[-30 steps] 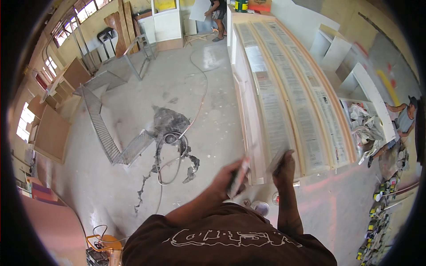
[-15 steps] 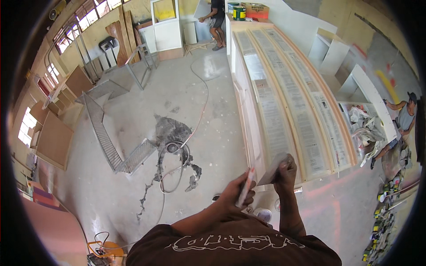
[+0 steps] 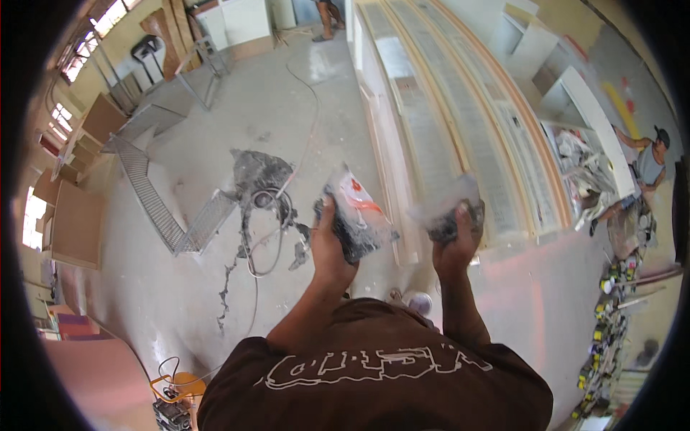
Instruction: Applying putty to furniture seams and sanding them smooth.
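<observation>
My left hand [image 3: 330, 248] is closed on a flat piece with a white and orange-red face [image 3: 359, 205] and dark lower part, its kind not clear. The piece is tilted up over the grey floor, left of the long panel. My right hand [image 3: 458, 248] grips a thin grey flat piece [image 3: 453, 197], smeared by motion, above the near end of that panel. The two pieces are apart. Newspaper-like strips between tan bands cover the long panel [image 3: 460, 122]. Close to my chest, a small round container [image 3: 418, 302] stands on the floor, partly hidden.
A hose [image 3: 273, 269] lies coiled on dark floor patches, beside bent metal grating [image 3: 154, 197]. An orange-and-black machine [image 3: 176, 402] stands at lower left. Several cans [image 3: 607, 316] line the right wall. One person [image 3: 650, 165] sits at right; another's legs [image 3: 327, 20] show at the back.
Both hands have moved up and forward, and the left has swung out to the left. The left piece, edge-on before, now shows its broad face. The view has tipped down.
</observation>
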`<state>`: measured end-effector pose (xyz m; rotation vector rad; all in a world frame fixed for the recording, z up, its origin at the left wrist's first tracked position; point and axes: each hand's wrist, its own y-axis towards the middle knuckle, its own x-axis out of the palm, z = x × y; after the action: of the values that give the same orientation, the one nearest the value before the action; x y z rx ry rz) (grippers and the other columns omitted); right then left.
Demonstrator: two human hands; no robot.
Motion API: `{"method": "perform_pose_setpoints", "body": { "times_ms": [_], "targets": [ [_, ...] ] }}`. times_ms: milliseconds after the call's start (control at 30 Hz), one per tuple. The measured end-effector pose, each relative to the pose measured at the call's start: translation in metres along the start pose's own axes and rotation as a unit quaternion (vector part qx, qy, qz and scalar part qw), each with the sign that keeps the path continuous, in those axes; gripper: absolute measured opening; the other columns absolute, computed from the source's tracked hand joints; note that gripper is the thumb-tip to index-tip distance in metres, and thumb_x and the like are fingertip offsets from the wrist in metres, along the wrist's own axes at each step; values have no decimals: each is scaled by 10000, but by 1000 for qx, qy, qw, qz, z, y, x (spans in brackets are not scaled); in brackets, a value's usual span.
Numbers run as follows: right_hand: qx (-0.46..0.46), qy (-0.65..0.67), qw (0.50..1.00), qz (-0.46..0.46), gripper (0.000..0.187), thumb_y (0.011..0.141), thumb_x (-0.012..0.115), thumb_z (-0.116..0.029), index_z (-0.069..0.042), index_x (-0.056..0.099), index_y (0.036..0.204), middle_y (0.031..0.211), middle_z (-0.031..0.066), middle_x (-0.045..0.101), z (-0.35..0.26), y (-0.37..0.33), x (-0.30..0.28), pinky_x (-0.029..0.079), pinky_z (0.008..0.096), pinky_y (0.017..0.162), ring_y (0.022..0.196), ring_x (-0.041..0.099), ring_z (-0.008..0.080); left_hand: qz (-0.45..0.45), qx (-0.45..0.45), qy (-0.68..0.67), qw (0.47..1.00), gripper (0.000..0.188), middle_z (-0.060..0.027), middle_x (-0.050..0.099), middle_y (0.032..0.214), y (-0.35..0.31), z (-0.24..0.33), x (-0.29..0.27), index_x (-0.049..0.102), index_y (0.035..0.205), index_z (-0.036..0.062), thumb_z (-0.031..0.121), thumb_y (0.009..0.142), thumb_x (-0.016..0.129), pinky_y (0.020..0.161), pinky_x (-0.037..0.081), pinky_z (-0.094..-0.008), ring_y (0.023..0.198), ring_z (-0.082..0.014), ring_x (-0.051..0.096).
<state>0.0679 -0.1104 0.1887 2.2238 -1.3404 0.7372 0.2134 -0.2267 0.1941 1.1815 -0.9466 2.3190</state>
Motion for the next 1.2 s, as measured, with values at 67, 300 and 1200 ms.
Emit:
{"method": "perform_pose_setpoints", "body": {
  "times_ms": [67, 300, 1200],
  "targets": [
    [-41, -68, 997, 16, 170, 953, 599, -107, -31, 527, 1087, 999, 72, 587, 4, -1, 11, 520, 316, 763, 887, 603, 174, 5, 77, 40, 996, 384, -69, 659, 1111, 1, -4, 2, 552, 1251, 69, 372, 1016, 546, 793, 580, -378, 967, -207, 675],
    [-145, -63, 981, 108, 300, 1017, 476, -237, 5, 473, 1194, 1140, 124, 523, 40, -26, 28, 437, 358, 940, 1033, 526, 208, 35, 115, 27, 992, 241, -62, 659, 1100, -23, -26, 14, 584, 1183, 68, 250, 1027, 569, 817, 569, -376, 963, -178, 657],
    [52, -313, 948, -6, 268, 971, 640, -243, 24, 623, 981, 840, 20, 607, -3, -59, 27, 461, 278, 712, 775, 538, 107, -67, 432, 287, 852, 298, -110, 593, 1162, -16, -27, -22, 501, 1253, -23, 157, 1026, 567, 917, 457, -294, 1026, -122, 550]
  ]
}}
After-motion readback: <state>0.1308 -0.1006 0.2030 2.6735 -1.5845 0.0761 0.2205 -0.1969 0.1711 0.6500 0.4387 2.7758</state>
